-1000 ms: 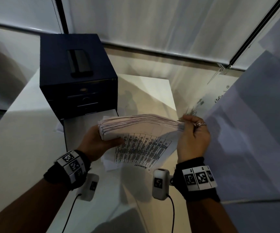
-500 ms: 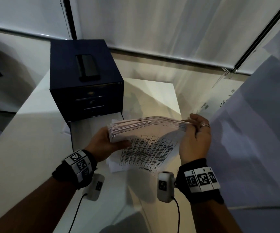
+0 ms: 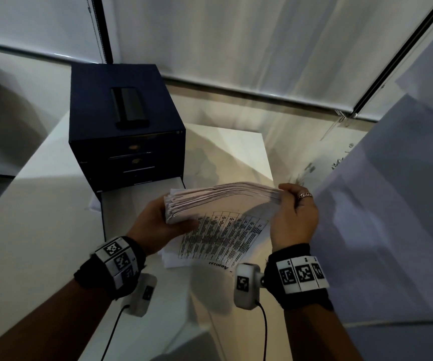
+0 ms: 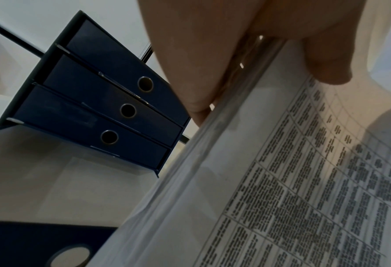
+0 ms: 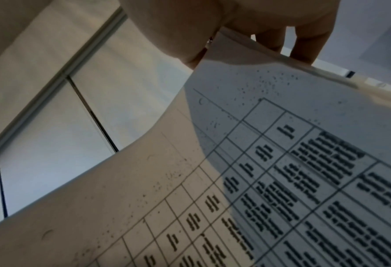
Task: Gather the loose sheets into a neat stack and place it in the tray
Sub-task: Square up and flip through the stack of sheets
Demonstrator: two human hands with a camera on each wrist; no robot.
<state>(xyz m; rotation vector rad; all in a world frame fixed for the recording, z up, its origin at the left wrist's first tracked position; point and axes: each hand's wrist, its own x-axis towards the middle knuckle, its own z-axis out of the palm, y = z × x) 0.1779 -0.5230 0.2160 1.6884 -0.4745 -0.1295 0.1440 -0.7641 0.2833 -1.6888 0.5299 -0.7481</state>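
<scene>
A thick stack of printed sheets [image 3: 218, 204] is held in the air above the white table, its near face showing a printed table of text. My left hand [image 3: 158, 222] grips the stack's left end, thumb on the printed face. My right hand [image 3: 292, 217] grips the right end, fingers curled over the top edge. The left wrist view shows my thumb [image 4: 322, 59] pressed on the sheets [image 4: 281, 180]. In the right wrist view my fingers [image 5: 304, 45] hold the sheet edge [image 5: 281, 144]. The pulled-out bottom tray [image 3: 129, 207] of the dark blue drawer unit [image 3: 124, 121] lies just left of the stack.
The drawer unit has three shut drawers [image 4: 112, 112] above the tray. A dark phone-like object [image 3: 128, 106] lies on its top. A white partition [image 3: 392, 204] stands close on the right. Window blinds [image 3: 236, 48] hang behind the table [image 3: 28, 230].
The view has shifted, so the drawer unit and hands sit further right in the frame. Both hands keep the same hold on the stack.
</scene>
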